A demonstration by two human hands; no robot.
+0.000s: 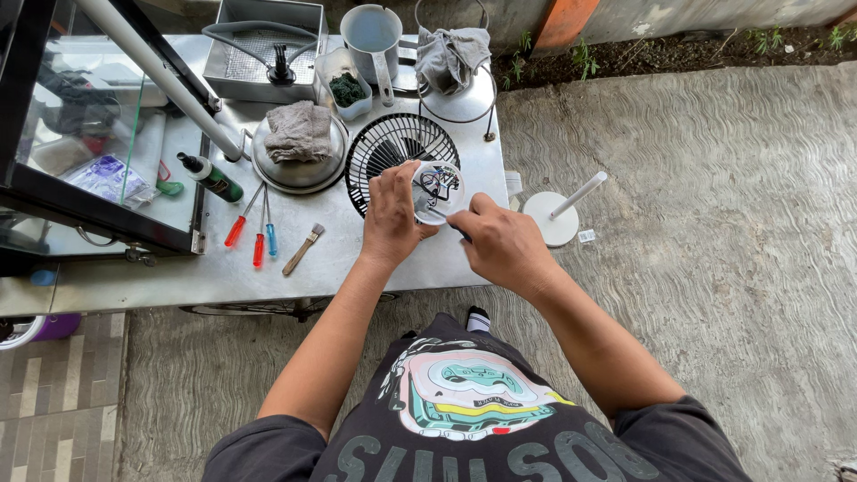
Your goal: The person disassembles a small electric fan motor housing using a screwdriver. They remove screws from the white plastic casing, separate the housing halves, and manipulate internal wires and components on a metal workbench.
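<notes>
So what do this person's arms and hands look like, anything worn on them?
Both forearms are bare, and so are the left hand and right hand: no gloves, watch or rings visible. Short dark sleeves of a black T-shirt with a colourful printed graphic end above the elbows.
</notes>
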